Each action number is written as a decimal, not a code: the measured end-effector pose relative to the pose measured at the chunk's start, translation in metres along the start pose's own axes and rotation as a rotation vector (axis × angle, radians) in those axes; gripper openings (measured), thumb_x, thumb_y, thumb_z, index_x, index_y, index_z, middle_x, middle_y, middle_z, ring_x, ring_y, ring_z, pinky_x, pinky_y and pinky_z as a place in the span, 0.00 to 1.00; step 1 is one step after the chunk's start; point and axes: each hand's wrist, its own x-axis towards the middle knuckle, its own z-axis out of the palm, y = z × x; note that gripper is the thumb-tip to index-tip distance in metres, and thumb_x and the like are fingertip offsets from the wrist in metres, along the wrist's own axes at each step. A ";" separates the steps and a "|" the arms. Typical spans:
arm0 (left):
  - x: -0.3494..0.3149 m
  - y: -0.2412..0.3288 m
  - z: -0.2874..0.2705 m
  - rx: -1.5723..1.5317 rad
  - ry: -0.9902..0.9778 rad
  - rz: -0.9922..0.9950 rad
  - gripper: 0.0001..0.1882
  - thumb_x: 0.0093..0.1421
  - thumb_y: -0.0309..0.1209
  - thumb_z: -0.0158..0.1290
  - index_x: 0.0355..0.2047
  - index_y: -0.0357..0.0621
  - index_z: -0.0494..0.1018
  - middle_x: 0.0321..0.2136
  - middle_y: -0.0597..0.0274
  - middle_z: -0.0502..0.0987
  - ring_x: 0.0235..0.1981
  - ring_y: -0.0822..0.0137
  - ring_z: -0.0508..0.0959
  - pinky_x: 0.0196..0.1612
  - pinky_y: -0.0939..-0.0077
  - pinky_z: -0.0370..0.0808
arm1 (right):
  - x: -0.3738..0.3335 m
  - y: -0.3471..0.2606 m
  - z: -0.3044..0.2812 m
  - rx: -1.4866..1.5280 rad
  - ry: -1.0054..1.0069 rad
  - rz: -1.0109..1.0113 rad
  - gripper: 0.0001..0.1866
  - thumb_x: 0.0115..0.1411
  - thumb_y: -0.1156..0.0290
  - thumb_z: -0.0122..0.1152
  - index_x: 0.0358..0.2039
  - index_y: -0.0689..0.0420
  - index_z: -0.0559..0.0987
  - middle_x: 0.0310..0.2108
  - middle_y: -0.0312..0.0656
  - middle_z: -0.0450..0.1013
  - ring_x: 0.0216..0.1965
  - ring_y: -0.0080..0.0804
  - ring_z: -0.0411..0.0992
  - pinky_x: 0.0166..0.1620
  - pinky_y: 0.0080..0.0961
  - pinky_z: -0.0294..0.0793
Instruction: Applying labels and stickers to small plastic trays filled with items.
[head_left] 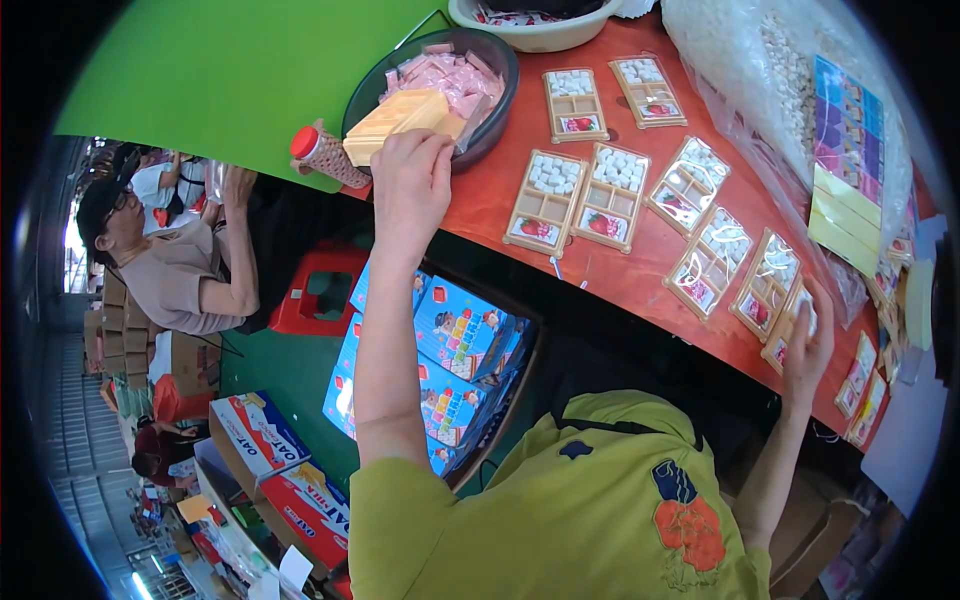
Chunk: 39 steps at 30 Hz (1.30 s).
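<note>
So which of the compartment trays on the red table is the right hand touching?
The tray at the near-right end of the row, under the right hand; the other trays lie untouched farther left, while the left hand holds a yellow stack.

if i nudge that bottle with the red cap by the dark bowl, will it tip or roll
The bottle looks slim and tall, so it probably tips easily. Its round body would likely roll on the table. It seems small, so probably light.

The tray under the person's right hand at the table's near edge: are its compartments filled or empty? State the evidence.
Cannot tell: the right hand covers most of that tray. The neighbouring tray shows white pieces.
</note>
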 end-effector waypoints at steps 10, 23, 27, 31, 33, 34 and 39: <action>0.010 0.016 0.002 0.085 0.133 0.046 0.06 0.58 0.27 0.59 0.36 0.40 0.77 0.35 0.59 0.77 0.37 0.58 0.77 0.41 0.63 0.71 | 0.083 -0.174 0.180 0.500 -0.480 -0.348 0.10 0.65 0.72 0.59 0.46 0.59 0.80 0.40 0.42 0.77 0.41 0.33 0.76 0.48 0.25 0.72; -0.027 0.041 0.010 -0.088 0.247 -0.017 0.19 0.53 0.28 0.66 0.45 0.39 0.77 0.45 0.57 0.77 0.46 0.56 0.75 0.46 0.64 0.72 | 0.113 -0.229 0.262 1.378 -0.778 0.554 0.08 0.61 0.66 0.64 0.34 0.57 0.82 0.28 0.33 0.76 0.30 0.19 0.72 0.37 0.20 0.70; -0.021 0.039 0.011 -0.252 0.248 -0.113 0.22 0.52 0.29 0.67 0.47 0.38 0.77 0.48 0.56 0.76 0.49 0.55 0.73 0.50 0.65 0.73 | 0.119 -0.234 0.269 1.394 -0.784 0.531 0.06 0.59 0.69 0.65 0.31 0.58 0.81 0.25 0.32 0.74 0.29 0.19 0.70 0.34 0.20 0.68; -0.017 0.036 0.007 -0.357 0.224 -0.207 0.22 0.54 0.29 0.67 0.48 0.40 0.77 0.49 0.57 0.76 0.48 0.57 0.74 0.48 0.66 0.73 | 0.122 -0.235 0.272 1.405 -0.852 0.480 0.11 0.62 0.63 0.66 0.39 0.58 0.83 0.32 0.33 0.78 0.34 0.19 0.74 0.44 0.22 0.73; -0.013 0.040 0.004 -0.492 0.218 -0.355 0.21 0.54 0.29 0.66 0.48 0.40 0.77 0.49 0.57 0.76 0.49 0.57 0.73 0.47 0.67 0.74 | 0.122 -0.239 0.271 1.442 -0.889 0.482 0.12 0.62 0.62 0.67 0.38 0.57 0.82 0.32 0.33 0.78 0.34 0.19 0.73 0.44 0.22 0.73; -0.010 0.042 0.003 -0.491 0.217 -0.350 0.21 0.54 0.29 0.66 0.48 0.40 0.77 0.49 0.57 0.76 0.49 0.57 0.73 0.47 0.67 0.74 | 0.124 -0.239 0.271 1.446 -0.886 0.479 0.12 0.62 0.62 0.67 0.38 0.57 0.82 0.32 0.33 0.78 0.34 0.19 0.73 0.44 0.22 0.73; 0.001 0.043 0.004 -0.312 0.213 -0.312 0.15 0.60 0.31 0.61 0.46 0.39 0.77 0.42 0.56 0.78 0.43 0.56 0.75 0.42 0.66 0.75 | 0.132 -0.234 0.274 1.481 -0.873 0.446 0.13 0.62 0.61 0.67 0.37 0.58 0.80 0.33 0.36 0.78 0.36 0.22 0.75 0.45 0.23 0.75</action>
